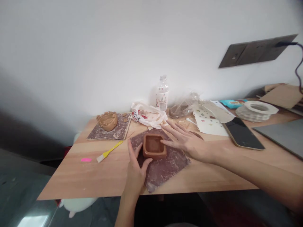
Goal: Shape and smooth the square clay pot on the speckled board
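A small square clay dish (155, 154) with rounded corners and a hollow middle sits on a dark, marbled board (165, 171). My left hand (136, 164) cups its near left corner, a finger along the left wall and the thumb at the front; its index finger sticks out away from the clay. On the other side my right hand (183, 140) is spread flat above the board, its thumb at the dish's right rim. The other right fingers point toward the plastic bag (149, 116) behind and hold nothing.
At left, a clay bowl (108, 122) with a lumpy rim stands on a second board (101, 135), near a yellow brush (110, 151) and a pink slip (86, 160). A bottle (162, 94) stands by the wall. Rightward lie a phone (243, 134), white ring-shaped pot (257, 112) and laptop-like slab (284, 135).
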A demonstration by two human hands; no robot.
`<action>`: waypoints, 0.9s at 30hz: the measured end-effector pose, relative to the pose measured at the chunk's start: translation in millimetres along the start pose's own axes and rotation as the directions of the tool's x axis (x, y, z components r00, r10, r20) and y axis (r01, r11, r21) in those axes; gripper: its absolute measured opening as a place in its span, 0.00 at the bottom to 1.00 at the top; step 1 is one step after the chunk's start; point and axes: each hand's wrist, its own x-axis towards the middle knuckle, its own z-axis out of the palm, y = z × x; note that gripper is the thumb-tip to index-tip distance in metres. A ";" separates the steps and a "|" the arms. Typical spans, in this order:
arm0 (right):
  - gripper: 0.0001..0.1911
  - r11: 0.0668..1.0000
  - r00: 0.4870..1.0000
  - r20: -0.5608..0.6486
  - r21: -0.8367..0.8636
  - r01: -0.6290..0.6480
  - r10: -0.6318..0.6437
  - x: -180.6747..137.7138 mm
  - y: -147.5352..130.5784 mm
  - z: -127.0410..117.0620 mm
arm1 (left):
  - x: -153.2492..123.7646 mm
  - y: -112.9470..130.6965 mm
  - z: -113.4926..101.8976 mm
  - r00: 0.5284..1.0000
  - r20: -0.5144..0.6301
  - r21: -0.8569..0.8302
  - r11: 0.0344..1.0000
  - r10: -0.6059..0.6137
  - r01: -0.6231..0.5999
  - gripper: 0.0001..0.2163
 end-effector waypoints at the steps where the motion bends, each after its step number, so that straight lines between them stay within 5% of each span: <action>1: 0.35 1.000 1.000 -0.007 -0.010 -0.015 0.015 1.4 0.6 0.6 | 0.2 0.6 -0.2 1.000 0.003 -0.005 1.000 0.004 -0.004 0.46; 7: 0.29 0.995 0.993 -0.069 0.007 -0.095 0.095 16.1 8.3 7.7 | 1.0 0.2 -0.5 1.000 -0.020 -0.005 1.000 -0.007 0.007 0.46; 12: 0.36 0.991 0.983 -0.130 0.064 -0.118 0.126 16.9 8.5 18.4 | 1.1 1.5 -1.2 0.999 -0.030 -0.130 0.991 -0.026 0.022 0.50; 17: 0.29 0.970 0.959 -0.188 0.159 -0.183 0.212 17.0 7.9 18.2 | 17.0 6.1 -10.3 0.988 0.153 -0.333 0.939 -0.036 0.086 0.61; 20: 0.26 0.877 0.904 -0.197 0.388 -0.283 0.379 21.7 -3.1 13.1 | 36.7 2.4 -11.3 0.981 0.180 -0.440 0.898 0.071 0.016 0.52; 23: 0.32 0.724 0.858 -0.089 0.584 -0.367 0.507 23.2 -20.2 11.2 | 53.2 -3.4 -4.2 0.998 0.040 -0.523 0.850 -0.045 0.059 0.39; 27: 0.39 0.761 0.867 -0.051 0.507 -0.405 0.496 14.8 -40.3 17.8 | 57.8 -9.6 5.6 0.996 0.056 -0.550 0.831 -0.066 0.086 0.38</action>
